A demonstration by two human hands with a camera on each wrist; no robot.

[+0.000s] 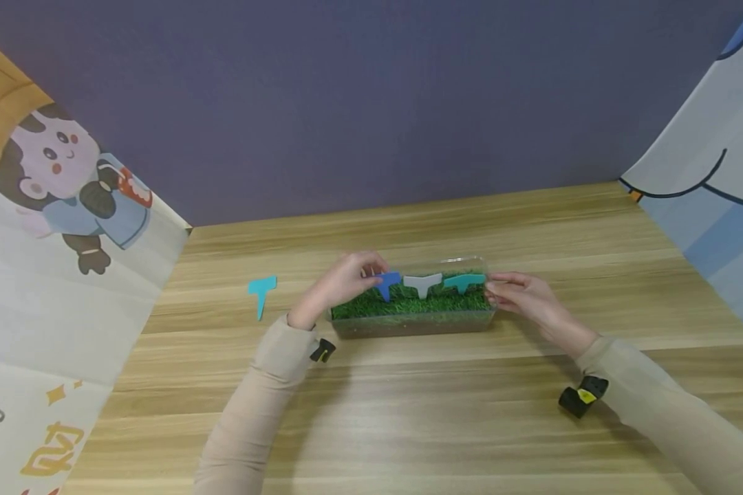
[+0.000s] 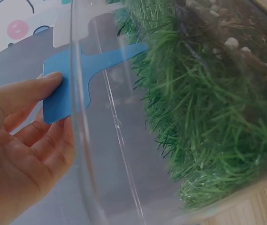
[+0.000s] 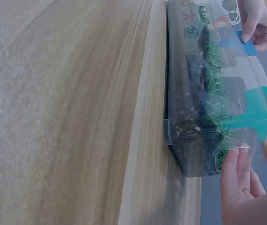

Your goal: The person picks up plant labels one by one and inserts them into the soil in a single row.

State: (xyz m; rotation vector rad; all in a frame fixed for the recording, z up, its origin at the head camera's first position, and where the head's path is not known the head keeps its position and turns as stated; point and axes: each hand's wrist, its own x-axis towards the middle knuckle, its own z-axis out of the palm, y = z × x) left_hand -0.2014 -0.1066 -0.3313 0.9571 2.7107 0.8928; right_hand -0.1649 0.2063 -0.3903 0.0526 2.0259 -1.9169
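Wood grain in pale, streaky bands covers the counter [image 1: 421, 426], which meets a smooth, slate-violet backdrop [image 1: 371, 103]; beside it we see a light panel [image 1: 12, 295] printed with a round-headed cartoon figure on the left, and another, white and pale blue, on the right.

Midway along the counter sits a long rectangular box [image 1: 415, 326] of clear, glossy plastic; bristly artificial grass [image 1: 408, 306] tops a brown layer flecked with white pebbles, which we make out through the wall. Three flat, matte, T-shaped tags stand in a row with their stems down in the grass: a blue tag [image 1: 389, 279] at the left, a white tag [image 1: 422, 283] in the middle, a teal tag [image 1: 464, 281] at the right.

Of the two hands, the left hand [image 1: 348, 276] pinches the blue tag's broad head between thumb and curled fingers; the right hand [image 1: 523, 295], thumb and fingers drawn close together, grips the box's right end beside the teal tag. Well apart to the left, a light-blue tag [image 1: 262, 289] lies flat on the bare wood, its stem tapering to a point.
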